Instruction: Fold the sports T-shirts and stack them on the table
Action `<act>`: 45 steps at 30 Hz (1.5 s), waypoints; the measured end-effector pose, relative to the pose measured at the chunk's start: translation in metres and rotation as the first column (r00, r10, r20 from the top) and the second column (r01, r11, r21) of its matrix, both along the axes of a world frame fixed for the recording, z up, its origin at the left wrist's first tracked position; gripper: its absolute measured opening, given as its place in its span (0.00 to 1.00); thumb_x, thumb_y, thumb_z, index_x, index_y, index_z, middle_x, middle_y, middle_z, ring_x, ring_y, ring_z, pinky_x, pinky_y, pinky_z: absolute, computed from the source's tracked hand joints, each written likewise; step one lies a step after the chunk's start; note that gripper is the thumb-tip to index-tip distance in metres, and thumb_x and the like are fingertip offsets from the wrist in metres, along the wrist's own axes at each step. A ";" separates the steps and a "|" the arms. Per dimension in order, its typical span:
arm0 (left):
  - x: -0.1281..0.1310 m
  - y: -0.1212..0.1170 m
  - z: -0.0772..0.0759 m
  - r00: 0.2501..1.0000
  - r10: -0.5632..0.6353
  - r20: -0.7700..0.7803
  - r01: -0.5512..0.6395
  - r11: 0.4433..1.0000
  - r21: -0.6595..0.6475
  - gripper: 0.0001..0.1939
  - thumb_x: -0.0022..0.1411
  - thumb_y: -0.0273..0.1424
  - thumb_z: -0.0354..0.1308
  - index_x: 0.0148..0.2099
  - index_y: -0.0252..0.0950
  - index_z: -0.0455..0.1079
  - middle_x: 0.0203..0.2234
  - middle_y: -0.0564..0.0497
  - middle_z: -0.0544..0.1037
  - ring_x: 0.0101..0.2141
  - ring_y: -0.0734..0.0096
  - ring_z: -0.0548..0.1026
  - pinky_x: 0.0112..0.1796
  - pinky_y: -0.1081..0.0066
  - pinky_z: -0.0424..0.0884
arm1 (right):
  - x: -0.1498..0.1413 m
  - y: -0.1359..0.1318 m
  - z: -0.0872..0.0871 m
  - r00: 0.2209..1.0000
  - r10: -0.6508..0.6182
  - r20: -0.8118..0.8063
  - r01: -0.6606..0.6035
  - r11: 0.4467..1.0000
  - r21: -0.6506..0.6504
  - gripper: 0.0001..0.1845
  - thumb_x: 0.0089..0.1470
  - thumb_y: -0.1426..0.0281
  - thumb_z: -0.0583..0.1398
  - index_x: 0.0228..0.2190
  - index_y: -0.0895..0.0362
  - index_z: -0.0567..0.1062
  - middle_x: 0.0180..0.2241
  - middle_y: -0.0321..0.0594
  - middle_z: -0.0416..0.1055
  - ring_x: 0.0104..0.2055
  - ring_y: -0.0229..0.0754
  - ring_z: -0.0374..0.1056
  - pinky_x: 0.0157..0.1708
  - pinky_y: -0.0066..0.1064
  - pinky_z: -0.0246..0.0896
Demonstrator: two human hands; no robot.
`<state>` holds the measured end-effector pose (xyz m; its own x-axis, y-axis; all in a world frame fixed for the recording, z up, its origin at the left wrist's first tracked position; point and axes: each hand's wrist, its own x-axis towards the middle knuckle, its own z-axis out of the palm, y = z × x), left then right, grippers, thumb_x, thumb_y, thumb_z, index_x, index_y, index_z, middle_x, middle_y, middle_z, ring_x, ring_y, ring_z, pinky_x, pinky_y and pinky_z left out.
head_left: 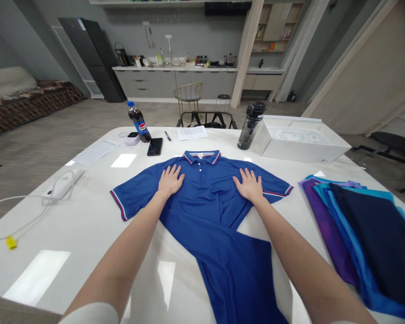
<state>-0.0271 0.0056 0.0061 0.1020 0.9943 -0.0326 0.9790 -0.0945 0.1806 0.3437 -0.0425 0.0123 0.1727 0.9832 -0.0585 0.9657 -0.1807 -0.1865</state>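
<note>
Here, two hands lie spread on a royal-blue fabric polo shirt (205, 180)

Taking the shirt's chest as the clock centre, with twelve pointing away from the person, the collar sits at twelve on the glossy white table (97, 229). The bare left hand (170, 180) rests palm down at nine, fingers fanned wide; the bare right hand (250, 183) mirrors it at three, equally wide. The fabric below is creased, its lower part swung between five and six. Between three and four lies a pile of folded purple, blue and navy garments (374, 234). An open white rectangular box (299, 150) stands at two, a dark translucent bottle (250, 128) at one. A black rectangular phone (155, 146) lies at ten, just beside a blue-capped plastic cola bottle (140, 122).
</note>
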 end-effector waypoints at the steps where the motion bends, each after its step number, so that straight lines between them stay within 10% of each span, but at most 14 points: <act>1: 0.002 0.006 0.000 1.000 -0.003 0.004 0.003 1.000 -0.006 0.37 0.73 0.52 0.33 0.76 0.41 0.49 0.74 0.51 0.49 0.73 0.52 0.46 0.70 0.52 0.43 | 0.002 0.005 -0.001 1.000 -0.001 -0.003 0.001 1.000 0.003 0.44 0.66 0.42 0.39 0.72 0.54 0.52 0.74 0.43 0.42 0.75 0.55 0.37 0.71 0.58 0.30; 27: 0.064 0.136 0.001 0.995 -0.085 0.049 0.086 0.996 -0.011 0.37 0.73 0.46 0.33 0.77 0.32 0.44 0.74 0.48 0.47 0.73 0.56 0.45 0.70 0.51 0.42 | 0.031 0.108 -0.009 0.997 -0.072 -0.002 0.072 0.997 0.007 0.46 0.66 0.42 0.40 0.72 0.58 0.51 0.74 0.44 0.42 0.75 0.56 0.36 0.71 0.58 0.29; 36: 0.091 0.031 0.013 0.982 -0.190 0.016 0.189 0.981 0.054 0.32 0.75 0.41 0.38 0.72 0.29 0.58 0.71 0.38 0.56 0.70 0.52 0.54 0.68 0.44 0.47 | 0.003 0.030 0.016 0.997 0.080 -0.019 -0.068 0.929 0.364 0.27 0.69 0.55 0.48 0.58 0.57 0.73 0.62 0.53 0.67 0.64 0.55 0.59 0.64 0.53 0.48; 45: 0.104 -0.115 0.033 0.840 -0.510 0.188 0.505 0.860 0.075 0.26 0.73 0.46 0.46 0.62 0.38 0.72 0.63 0.43 0.72 0.64 0.58 0.66 0.69 0.48 0.46 | 0.000 -0.136 0.030 0.890 0.421 -0.173 -0.392 0.902 0.180 0.21 0.64 0.50 0.57 0.37 0.53 0.79 0.39 0.43 0.76 0.44 0.46 0.71 0.48 0.36 0.62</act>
